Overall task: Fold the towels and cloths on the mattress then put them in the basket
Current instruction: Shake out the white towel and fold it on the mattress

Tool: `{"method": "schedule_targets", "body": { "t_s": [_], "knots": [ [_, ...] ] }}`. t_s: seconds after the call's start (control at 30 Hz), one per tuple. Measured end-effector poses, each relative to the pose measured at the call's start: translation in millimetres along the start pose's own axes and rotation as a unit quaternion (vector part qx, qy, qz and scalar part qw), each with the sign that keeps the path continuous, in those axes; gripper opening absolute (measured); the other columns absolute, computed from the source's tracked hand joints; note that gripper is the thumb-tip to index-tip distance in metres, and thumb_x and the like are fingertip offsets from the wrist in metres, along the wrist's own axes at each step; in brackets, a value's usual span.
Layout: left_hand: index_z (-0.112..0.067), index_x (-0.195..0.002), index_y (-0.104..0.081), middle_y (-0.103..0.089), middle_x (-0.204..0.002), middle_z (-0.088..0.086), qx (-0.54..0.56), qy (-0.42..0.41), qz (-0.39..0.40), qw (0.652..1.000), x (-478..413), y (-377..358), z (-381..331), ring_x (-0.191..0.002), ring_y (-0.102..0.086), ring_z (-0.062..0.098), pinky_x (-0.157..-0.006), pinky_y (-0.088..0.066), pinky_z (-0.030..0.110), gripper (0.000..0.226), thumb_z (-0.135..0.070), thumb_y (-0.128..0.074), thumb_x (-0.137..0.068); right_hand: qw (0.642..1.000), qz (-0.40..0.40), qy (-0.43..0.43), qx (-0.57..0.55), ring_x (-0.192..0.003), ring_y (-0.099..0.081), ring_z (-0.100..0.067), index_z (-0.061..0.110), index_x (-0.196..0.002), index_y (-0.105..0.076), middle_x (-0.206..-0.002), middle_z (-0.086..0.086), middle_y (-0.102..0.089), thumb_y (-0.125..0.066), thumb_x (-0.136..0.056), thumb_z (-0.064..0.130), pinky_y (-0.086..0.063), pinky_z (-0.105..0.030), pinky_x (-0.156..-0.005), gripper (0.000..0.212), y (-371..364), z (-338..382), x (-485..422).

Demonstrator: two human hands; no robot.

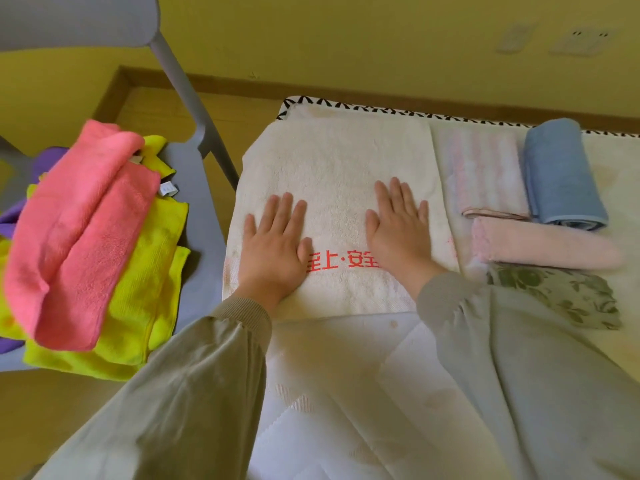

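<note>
So the white towel [332,188] is laid out flat at the far left end of the mattress [329,393], with a line of red lettering [337,261] printed across it. Both hands are pressed down on it, palms flat and fingers straight and a bit spread. The left hand [277,251] is set near the towel's left edge and the right hand [398,233] toward its right side, with part of the lettering covered by each. Nothing is gripped by either one. Grey-green sleeves [194,375] are worn down to the wrists.

The mattress is white and quilted, and a black-and-white patterned trim [381,107] is seen along its far edge. To the right of the white towel, more laundry is lined up: a pale striped towel [485,171] folded flat, a blue towel [561,174] rolled up just beside it, a pink towel [547,251] laid crosswise in front of those two, and a floral cloth [568,296] nearest the right sleeve.

On the left, a grey chair [204,216] is parked right by the mattress, and cloths are piled on its seat: a pink cloth [79,237] on top, yellow cloths [152,278] under it, a purple cloth [10,220] poking out at the edge.

The room is done in yellow walls [346,36] with a brown baseboard [242,81], a wood-toned floor [156,109], and blurry wall sockets [581,39] top right
</note>
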State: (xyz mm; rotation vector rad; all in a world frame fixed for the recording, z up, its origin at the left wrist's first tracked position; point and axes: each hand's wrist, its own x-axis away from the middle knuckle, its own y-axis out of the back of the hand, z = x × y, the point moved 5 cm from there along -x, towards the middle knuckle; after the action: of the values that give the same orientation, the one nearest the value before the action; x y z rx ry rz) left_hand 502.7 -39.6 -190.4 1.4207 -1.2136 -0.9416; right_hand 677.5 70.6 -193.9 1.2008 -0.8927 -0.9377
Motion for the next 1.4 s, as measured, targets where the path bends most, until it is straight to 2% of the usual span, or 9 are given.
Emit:
{"method": "schedule_targets", "body": {
  "t_s": [0.13, 0.33, 0.5, 0.6, 0.73, 0.83, 1.07, 1.27, 1.4],
  "knots": [
    [-0.012, -0.152, 0.006, 0.011, -0.160, 0.006, -0.030, 0.007, 0.031, 0.999, 17, 0, 9, -0.146, 0.016, 0.022, -0.119, 0.003, 0.045, 0.070, -0.048, -0.002, -0.093, 0.998, -0.008, -0.053, 0.021, -0.148, 0.005, -0.019, 0.023, -0.153, -0.002, -0.161, -0.003, 0.004, -0.012, -0.099, 0.040, 0.004, -0.043, -0.119, 0.057, 3, -23, 14],
    [-0.012, -0.149, 0.015, 0.020, -0.158, 0.005, -0.044, 0.038, 0.052, 0.997, 44, -2, -4, -0.143, 0.025, 0.021, -0.117, 0.014, 0.044, 0.067, -0.049, 0.005, -0.094, 0.996, 0.025, -0.088, 0.007, -0.147, 0.007, -0.020, 0.018, -0.153, 0.001, -0.160, -0.006, 0.006, -0.014, -0.100, 0.038, 0.004, -0.044, -0.119, 0.059, -1, -9, 40],
    [-0.015, -0.151, 0.006, 0.012, -0.160, 0.004, 0.005, -0.044, 0.026, 0.999, 61, -10, -54, -0.145, 0.019, 0.020, -0.118, 0.008, 0.044, 0.069, -0.045, 0.006, -0.090, 0.999, 0.016, 0.034, 0.005, -0.148, 0.004, -0.015, 0.023, -0.153, -0.006, -0.161, 0.003, -0.001, -0.002, -0.093, 0.047, 0.001, -0.044, -0.118, 0.064, -8, 30, 87],
    [-0.020, -0.152, 0.004, 0.010, -0.160, 0.001, 0.001, -0.065, 0.029, 0.997, 61, -13, -59, -0.146, 0.016, 0.020, -0.119, 0.007, 0.044, 0.066, -0.044, 0.000, -0.091, 0.999, 0.018, 0.042, 0.021, -0.147, 0.005, -0.013, 0.027, -0.152, -0.007, -0.161, 0.005, 0.000, -0.002, -0.091, 0.047, 0.003, -0.044, -0.117, 0.065, -8, 13, 90],
    [-0.028, -0.152, 0.006, 0.010, -0.160, -0.002, -0.029, -0.075, 0.037, 0.996, 66, -14, -39, -0.147, 0.014, 0.020, -0.119, 0.005, 0.044, 0.062, -0.048, -0.004, -0.093, 0.999, 0.016, 0.006, 0.039, -0.147, 0.007, -0.015, 0.026, -0.152, -0.002, -0.161, 0.002, 0.003, -0.004, -0.093, 0.044, 0.004, -0.043, -0.119, 0.062, -5, -20, 91],
    [-0.026, -0.152, 0.003, 0.007, -0.160, -0.001, -0.040, -0.056, 0.038, 0.997, 73, -12, -30, -0.147, 0.013, 0.020, -0.119, 0.005, 0.043, 0.064, -0.050, -0.002, -0.093, 0.998, 0.023, -0.004, 0.054, -0.147, 0.009, -0.016, 0.024, -0.152, 0.001, -0.161, 0.000, 0.006, -0.011, -0.098, 0.041, 0.004, -0.043, -0.120, 0.059, -2, -32, 92],
    [-0.017, -0.152, 0.004, 0.010, -0.160, 0.001, -0.041, -0.011, 0.057, 0.997, 86, -10, -22, -0.147, 0.014, 0.021, -0.118, 0.006, 0.044, 0.075, -0.055, 0.005, -0.088, 0.994, 0.010, -0.096, 0.049, -0.147, 0.009, -0.023, 0.031, -0.152, -0.002, -0.160, -0.009, 0.008, -0.018, -0.097, 0.042, 0.001, -0.049, -0.118, 0.059, 4, -40, 101],
    [-0.018, -0.151, 0.013, 0.018, -0.159, 0.001, -0.045, -0.013, 0.106, 0.993, 83, -8, -19, -0.145, 0.020, 0.021, -0.118, 0.008, 0.046, 0.082, -0.058, 0.015, -0.079, 0.981, -0.042, -0.182, -0.042, -0.141, -0.017, -0.034, 0.012, -0.150, -0.016, -0.157, -0.018, -0.009, -0.039, -0.094, 0.035, -0.020, -0.043, -0.116, 0.064, 18, -32, 102],
    [-0.018, -0.150, 0.016, 0.020, -0.158, 0.002, -0.046, -0.012, 0.134, 0.990, 82, -7, -21, -0.145, 0.021, 0.022, -0.118, 0.008, 0.047, 0.070, -0.055, -0.001, -0.093, 0.953, -0.033, -0.266, -0.144, -0.134, -0.028, -0.031, 0.011, -0.148, -0.014, -0.149, -0.013, -0.026, -0.055, -0.087, 0.026, -0.030, -0.044, -0.108, 0.075, 35, -30, 84]
  ]
}}
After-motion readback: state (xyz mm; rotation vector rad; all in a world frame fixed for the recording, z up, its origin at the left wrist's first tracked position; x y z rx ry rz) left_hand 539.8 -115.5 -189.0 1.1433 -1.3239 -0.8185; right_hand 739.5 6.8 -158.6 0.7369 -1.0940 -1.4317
